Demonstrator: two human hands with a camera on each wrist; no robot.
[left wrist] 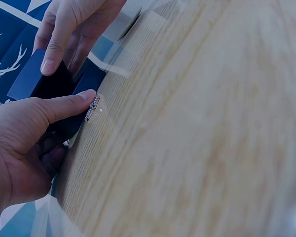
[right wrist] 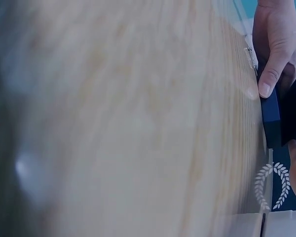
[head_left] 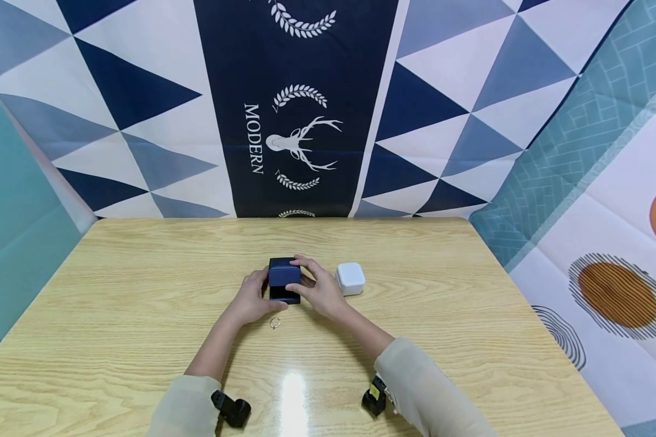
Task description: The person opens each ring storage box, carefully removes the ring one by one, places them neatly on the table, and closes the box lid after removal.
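Note:
A small navy ring box (head_left: pixel 284 273) stands on the table with its lid raised and a dark inside showing. My left hand (head_left: pixel 249 301) grips the lower part from the left, its thumb (left wrist: pixel 71 106) along the front edge. From the right, my right hand (head_left: pixel 322 292) pinches the lid between thumb and fingers. In the right wrist view the ring box (right wrist: pixel 271 116) is partly hidden by both hands. A thin ring (head_left: pixel 275 326) with a sparkling stone lies on the table just in front of the box, close to the left thumb.
A white box with rounded corners (head_left: pixel 351 276) sits right beside the right hand. The wooden table (head_left: pixel 142 273) reaches back to a patterned cloth (head_left: pixel 300 109) with a deer head. Black wrist cameras show at the left sleeve (head_left: pixel 183 403) and the right sleeve (head_left: pixel 423 382).

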